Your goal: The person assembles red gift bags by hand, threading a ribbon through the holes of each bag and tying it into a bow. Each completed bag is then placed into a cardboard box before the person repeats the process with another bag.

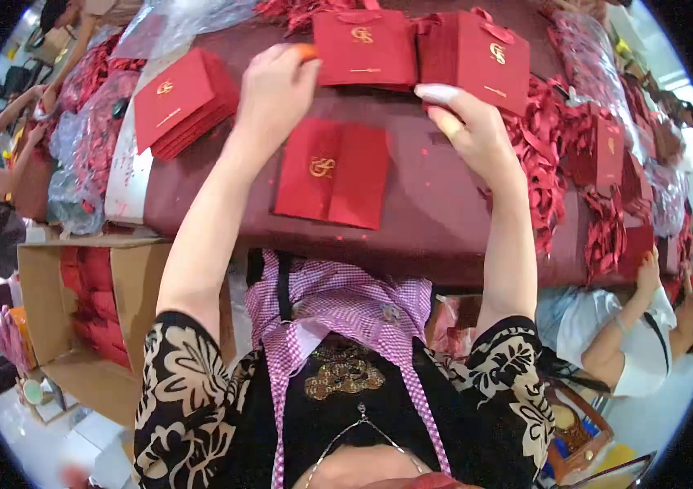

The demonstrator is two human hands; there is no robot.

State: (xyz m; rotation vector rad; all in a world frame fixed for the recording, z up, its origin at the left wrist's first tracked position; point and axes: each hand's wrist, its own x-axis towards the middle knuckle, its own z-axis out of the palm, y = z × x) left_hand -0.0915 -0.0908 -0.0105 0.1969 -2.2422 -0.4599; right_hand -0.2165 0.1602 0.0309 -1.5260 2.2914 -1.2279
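My left hand (277,88), with an orange cover on one fingertip, is closed at the left edge of a stack of red paper bags (363,50); what it pinches, if anything, is hidden. White and yellow covers show on the fingertips of my right hand (477,134), which is open, its fingers apart, just below a second bag stack (493,69). Between and below my hands a red bag (305,175) with a gold logo lies flat, upside down to me, beside a plain red panel. At the upper left another stack of red bags (175,102) sits tilted.
The dark red tabletop (436,220) also holds piles of red ribbon (538,163) at the right and plastic-wrapped bundles at both sides. An open cardboard box (138,285) with red items stands at the lower left. Other people work at both sides, one in white at the right.
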